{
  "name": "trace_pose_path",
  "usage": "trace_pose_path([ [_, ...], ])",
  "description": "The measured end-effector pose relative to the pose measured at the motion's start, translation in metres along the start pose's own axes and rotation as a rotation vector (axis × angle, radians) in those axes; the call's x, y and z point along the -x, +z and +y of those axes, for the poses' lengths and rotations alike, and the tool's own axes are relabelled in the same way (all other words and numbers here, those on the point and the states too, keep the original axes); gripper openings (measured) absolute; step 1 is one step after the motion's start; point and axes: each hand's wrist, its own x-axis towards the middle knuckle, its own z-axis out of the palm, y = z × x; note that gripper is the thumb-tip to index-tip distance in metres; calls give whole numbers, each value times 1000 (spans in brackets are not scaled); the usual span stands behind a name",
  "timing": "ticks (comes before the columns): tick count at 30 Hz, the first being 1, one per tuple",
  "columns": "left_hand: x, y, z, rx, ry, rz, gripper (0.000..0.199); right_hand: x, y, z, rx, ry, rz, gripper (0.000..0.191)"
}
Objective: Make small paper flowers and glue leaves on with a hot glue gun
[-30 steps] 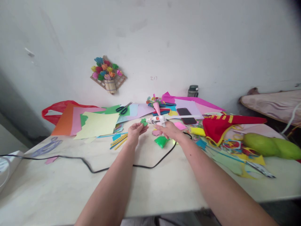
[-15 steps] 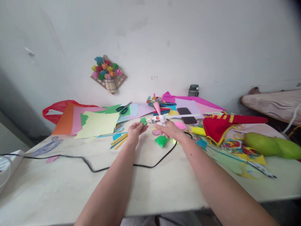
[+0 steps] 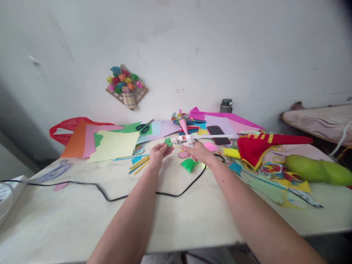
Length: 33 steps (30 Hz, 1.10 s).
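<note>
Between the fingertips of my left hand (image 3: 159, 153) is a small green paper flower (image 3: 168, 141). My right hand (image 3: 198, 151) is wrapped round the grip of a white glue gun (image 3: 185, 139). Its nozzle points left at the green paper, close to it; whether they touch I cannot tell. A long pale glue stick (image 3: 217, 136) sticks out of the gun's back. Below the gun lie a shiny green packet (image 3: 189, 165) and a pink paper cutout (image 3: 182, 154).
A black cable (image 3: 176, 195) runs across the table under my forearms. Coloured paper sheets (image 3: 115, 146) and scissors (image 3: 144, 127) lie behind on the left. A phone (image 3: 218, 135), red cloth (image 3: 253, 148), paper scraps (image 3: 268, 189) and green fruit (image 3: 305, 168) are on the right.
</note>
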Motion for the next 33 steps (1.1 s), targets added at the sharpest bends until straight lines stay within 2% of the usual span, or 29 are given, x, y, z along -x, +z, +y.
trace_pose_path([
  [12, -1, -1, -1, 2, 3, 12, 25, 0, -1, -2, 36, 32, 2, 43],
  [19, 1, 0, -2, -13, -1, -25, 26, 1, 0, -2, 27, 5, -2, 44],
  [33, 1, 0, -2, -18, -1, -25, 27, 0, -2, -2, 49, 8, 1, 43],
])
